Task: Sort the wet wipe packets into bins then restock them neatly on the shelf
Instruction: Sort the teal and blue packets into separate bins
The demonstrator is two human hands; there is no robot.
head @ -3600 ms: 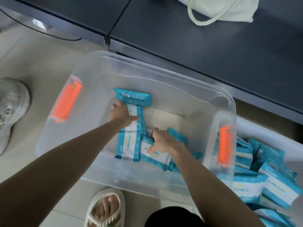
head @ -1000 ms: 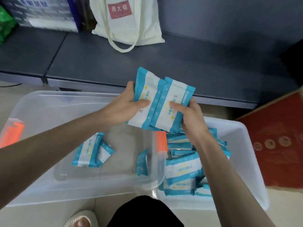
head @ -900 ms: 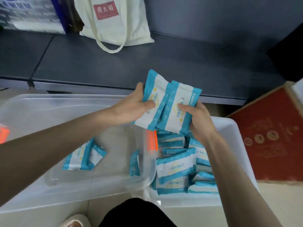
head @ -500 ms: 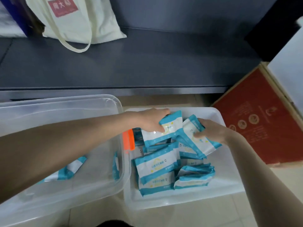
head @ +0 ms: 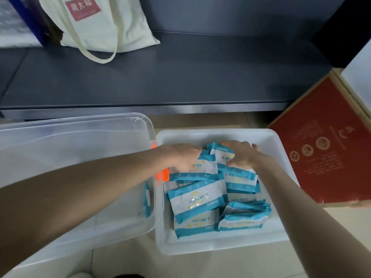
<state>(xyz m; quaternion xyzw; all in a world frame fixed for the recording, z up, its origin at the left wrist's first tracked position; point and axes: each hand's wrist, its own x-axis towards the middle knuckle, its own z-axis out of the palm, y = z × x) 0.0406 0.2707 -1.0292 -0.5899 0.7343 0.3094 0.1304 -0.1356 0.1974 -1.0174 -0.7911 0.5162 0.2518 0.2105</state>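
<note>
Left bin (head: 80, 121) right next to right bin (head: 220, 135), packets (head: 196, 199) piled in the right one; shelf (head: 180, 77) behind, bag (head: 104, 23) on it.

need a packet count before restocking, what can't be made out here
Head view:
- Blue-and-white wet wipe packets in the white plastic tray: lower ones buried, uncountable.
- Clear plastic bin: left forearm covers most contents.
- Left hand, right hand: grip hidden by knuckles.
- Packet print: blurred.

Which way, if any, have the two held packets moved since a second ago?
Yes: the held packets dropped from level with the shelf edge down into the white bin.
</note>
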